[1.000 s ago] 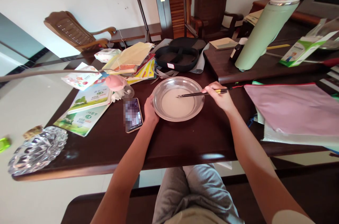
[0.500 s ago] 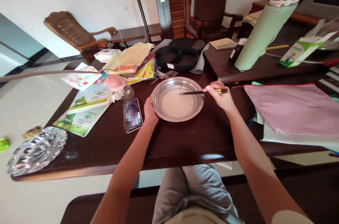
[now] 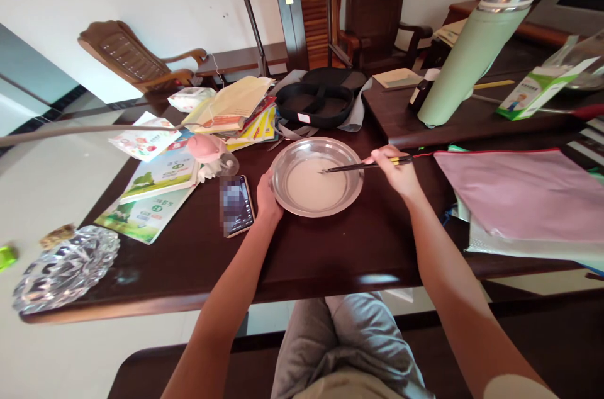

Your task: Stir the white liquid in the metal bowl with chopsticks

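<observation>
A glass dish sits at the near left corner of the table point(image 3: 330, 260). Farther in, my left hand point(image 3: 268, 197) grips a metal bowl point(image 3: 315, 213) by its left side, most fingers hidden; my right hand point(image 3: 395, 171) pinches dark chopsticks point(image 3: 346, 167), tips at the pale liquid point(image 3: 312, 188) inside. The bowl rests on the table, right of a lit phone point(image 3: 241, 207). The liquid is already in and looks even from my end; I judge stirring under way, and cannot tell how much remains. Beyond lie an open black case point(image 3: 314, 106), a capped thermos point(image 3: 476, 59) and a box point(image 3: 533, 92), contents hidden.
</observation>
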Motion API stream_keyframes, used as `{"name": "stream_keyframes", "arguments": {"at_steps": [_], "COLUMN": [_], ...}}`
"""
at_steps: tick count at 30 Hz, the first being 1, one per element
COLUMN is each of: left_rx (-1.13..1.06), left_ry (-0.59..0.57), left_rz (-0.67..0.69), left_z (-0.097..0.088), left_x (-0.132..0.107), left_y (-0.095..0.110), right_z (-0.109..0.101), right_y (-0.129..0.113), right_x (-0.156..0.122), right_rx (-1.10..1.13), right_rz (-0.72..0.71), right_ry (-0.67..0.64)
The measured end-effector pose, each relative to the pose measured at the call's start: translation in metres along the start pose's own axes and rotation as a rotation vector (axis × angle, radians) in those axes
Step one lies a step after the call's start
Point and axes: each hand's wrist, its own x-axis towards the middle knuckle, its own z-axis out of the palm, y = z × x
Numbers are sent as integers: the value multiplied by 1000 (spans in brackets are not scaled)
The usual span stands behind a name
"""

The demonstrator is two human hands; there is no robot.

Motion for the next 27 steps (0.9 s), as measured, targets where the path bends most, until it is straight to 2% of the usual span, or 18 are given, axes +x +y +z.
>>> {"name": "stream_keyframes", "arguments": {"at_steps": [1, 3, 7, 10, 12, 14, 16, 18, 21, 24, 27], "left_rx": [0, -5, -16, -19, -9, 3, 6, 0, -13, -18, -17], "left_ry": [-5, -15, -5, 4, 8, 12, 12, 6, -1, 1, -9], "left_rz": [4, 5, -10, -9, -13, -17, -15, -10, -4, -8, -4], "left_z": [1, 2, 3, 3, 2, 2, 3, 3, 3, 2, 2], "left_x": [-1, -2, -2, -2, -1, -2, -2, -3, -3, -2, -1], "left_y": [0, 1, 2, 1, 1, 1, 2, 2, 2, 1, 1], "right_z": [-4, -8, 5, 15, 14, 5, -5, -10, -3, 11, 13], "right_y": [0, 0, -5, -6, -3, 0, 2, 2, -3, -5, -3], "right_x": [0, 0, -4, -5, -3, -1, 1, 1, -1, -3, -2], "right_rx": [26, 95, 125, 43, -7, -31, -2, 75, 136, 69, -7], "right_rz": [20, 60, 58, -7, -39, -43, -16, 34, 75, 23, -28], "right_ry": [39, 26, -183, -236, -183, -64, 54, 81, -55, -188, -157]}}
